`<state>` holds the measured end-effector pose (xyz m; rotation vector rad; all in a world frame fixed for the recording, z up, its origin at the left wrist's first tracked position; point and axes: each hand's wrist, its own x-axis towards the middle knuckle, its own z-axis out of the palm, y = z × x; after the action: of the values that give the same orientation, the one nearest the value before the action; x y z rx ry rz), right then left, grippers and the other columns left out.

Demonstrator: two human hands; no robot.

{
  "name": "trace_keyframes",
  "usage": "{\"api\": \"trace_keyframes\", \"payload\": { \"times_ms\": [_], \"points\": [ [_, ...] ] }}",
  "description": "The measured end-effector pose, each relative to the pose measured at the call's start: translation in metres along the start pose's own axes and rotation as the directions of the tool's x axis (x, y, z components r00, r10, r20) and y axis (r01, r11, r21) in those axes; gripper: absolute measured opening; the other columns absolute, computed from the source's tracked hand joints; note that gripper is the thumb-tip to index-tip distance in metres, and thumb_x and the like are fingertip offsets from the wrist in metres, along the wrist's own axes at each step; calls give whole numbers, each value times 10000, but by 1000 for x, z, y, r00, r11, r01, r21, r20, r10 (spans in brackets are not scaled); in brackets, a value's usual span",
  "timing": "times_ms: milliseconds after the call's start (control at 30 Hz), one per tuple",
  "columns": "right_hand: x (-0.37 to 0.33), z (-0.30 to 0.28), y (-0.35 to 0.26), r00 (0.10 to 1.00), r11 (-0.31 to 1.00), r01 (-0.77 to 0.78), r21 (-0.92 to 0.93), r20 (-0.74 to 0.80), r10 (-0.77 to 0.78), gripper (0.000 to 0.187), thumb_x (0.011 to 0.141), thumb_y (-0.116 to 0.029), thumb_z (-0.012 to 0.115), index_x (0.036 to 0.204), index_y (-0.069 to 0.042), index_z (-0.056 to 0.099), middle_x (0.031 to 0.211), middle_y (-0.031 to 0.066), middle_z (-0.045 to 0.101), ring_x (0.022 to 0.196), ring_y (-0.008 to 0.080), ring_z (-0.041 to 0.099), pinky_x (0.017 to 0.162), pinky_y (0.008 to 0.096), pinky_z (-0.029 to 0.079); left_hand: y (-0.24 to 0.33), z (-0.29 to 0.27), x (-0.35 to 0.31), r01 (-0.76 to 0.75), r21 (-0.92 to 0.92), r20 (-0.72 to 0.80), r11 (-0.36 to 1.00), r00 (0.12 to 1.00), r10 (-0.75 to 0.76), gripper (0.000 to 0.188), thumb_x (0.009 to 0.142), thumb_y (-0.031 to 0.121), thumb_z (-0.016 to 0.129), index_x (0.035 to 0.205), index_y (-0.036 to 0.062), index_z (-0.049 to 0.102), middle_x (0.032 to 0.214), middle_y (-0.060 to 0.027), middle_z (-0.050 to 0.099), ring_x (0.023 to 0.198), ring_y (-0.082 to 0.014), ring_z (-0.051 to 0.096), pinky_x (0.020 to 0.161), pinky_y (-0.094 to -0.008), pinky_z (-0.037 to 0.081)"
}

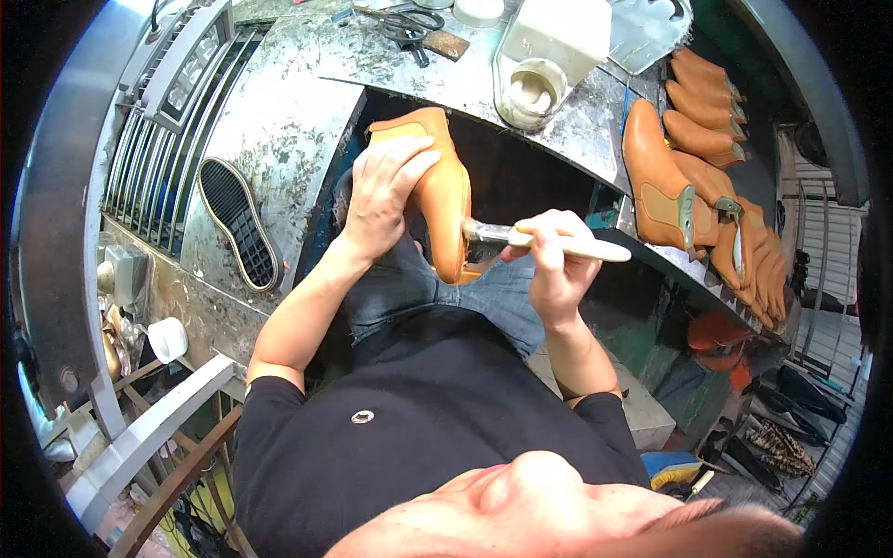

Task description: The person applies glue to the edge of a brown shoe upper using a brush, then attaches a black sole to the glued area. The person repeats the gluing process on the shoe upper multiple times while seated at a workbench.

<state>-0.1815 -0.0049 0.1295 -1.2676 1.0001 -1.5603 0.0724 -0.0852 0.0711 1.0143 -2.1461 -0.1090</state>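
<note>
My left hand (386,191) is wrapped over the upper part of a tan leather boot (435,181), which I hold above my lap with its toe toward me. Between the fingers of my right hand (556,260) is the pale handle of a flat brush (586,246). The brush's bristle end meets the right side edge of the boot, near the sole line. On the worktop to the left lies a black shoe sole (237,221) with a light rim, its ridged tread up.
A white container (563,42) with a round cup of pale liquid (532,93) stands on the far bench. Scissors (405,19) lie at the back. Several tan boots (656,172) are stacked at right. A lamp (186,65) and metal grille (139,177) are at far left.
</note>
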Motion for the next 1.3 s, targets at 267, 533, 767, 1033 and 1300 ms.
{"api": "trace_keyframes", "payload": {
  "times_ms": [267, 533, 767, 1033, 1300],
  "points": [
    [49, -33, -1, 988, 999, 9, 38, -152, -3, 258, 1089, -152, 557, 1062, 70, 684, 738, 126, 685, 607, 208, 679, 597, 326, 569, 9, -36, 28, 656, -581, 556, 482, 752, -352, 1015, 760, 183, 972, 1586, 15, 406, 1476, -147, 588, 1397, -236, 549, 1195, -416, 432],
    [91, -13, -8, 996, 997, -48, -64, 67, 52, 208, 1080, -112, 612, 1065, 51, 740, 761, 92, 715, 677, 152, 704, 635, 291, 578, 16, -24, 16, 751, -656, 715, 76, 651, -256, 1092, 846, 276, 915, 1672, 4, 254, 1596, -122, 483, 1469, -214, 473, 1246, -384, 360],
    [116, -6, -12, 993, 996, -35, -84, 106, 44, 245, 1101, -183, 597, 1060, 20, 727, 798, 85, 709, 684, 160, 705, 653, 287, 578, 19, -31, 19, 748, -646, 713, 153, 663, -230, 1079, 851, 283, 907, 1673, 3, 266, 1613, -139, 468, 1491, -219, 450, 1253, -387, 350],
    [124, 0, -3, 979, 995, -86, -58, 181, 95, 202, 1071, -152, 665, 1052, 38, 734, 845, 86, 724, 739, 144, 718, 679, 292, 629, 22, -35, 24, 775, -607, 742, 178, 633, -221, 1117, 828, 353, 894, 1678, -2, 262, 1637, -139, 445, 1509, -228, 432, 1273, -394, 302],
    [97, -3, 2, 985, 998, -5, -66, 174, 16, 207, 1075, -118, 643, 1057, 69, 729, 870, 101, 729, 718, 142, 705, 676, 296, 609, 15, -27, 16, 756, -654, 737, 22, 644, -207, 990, 879, 306, 869, 1651, 1, 330, 1545, -111, 546, 1422, -184, 511, 1212, -355, 384]
  ]
}}
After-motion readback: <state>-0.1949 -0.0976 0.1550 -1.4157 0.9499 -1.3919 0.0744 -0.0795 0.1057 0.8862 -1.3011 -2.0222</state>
